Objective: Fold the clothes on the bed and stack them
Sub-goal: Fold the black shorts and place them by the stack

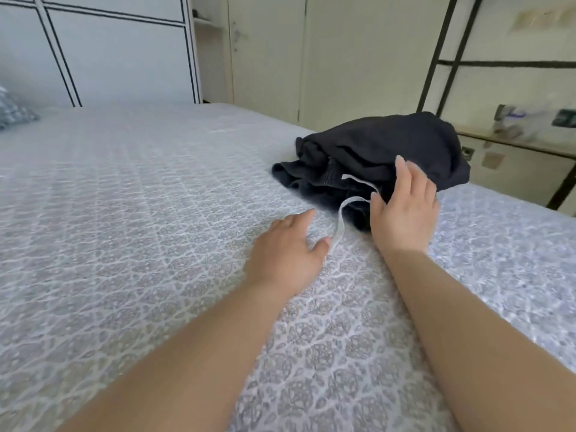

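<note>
Nearest the lens, two bare forearms stretched out over the bed (124,213), its cover patterned in grey and white lattice. Left hand (288,244) low above the cover, just short of the dark clothes pile (374,151), fingers loosely extended and parted, gripping nothing; thumb tip close beside the pale drawstring (339,222), contact not certain. Right hand (405,207) at the near edge of the pile, fingers straight and spread, fingertips lying against the dark fabric, not curled round it. Pile itself: black or very dark navy cloth, crumpled and unfolded, heaped near the bed's far right edge, ribbed band showing on its near-left side. Drawstring a flat whitish loop running out of the pile toward the camera, down onto the cover between the two hands. Far left of the pile, at the frame's edge, a corner of a blue-and-white checked pillow (14,112). Behind the bed, left of the pile, a white panelled headboard (109,57) with dark lines. Behind the pile, cream cupboard doors (265,57); to its right, a dark metal frame (442,57) and a blurred shelf (514,141) with small items, too soft to identify.
</note>
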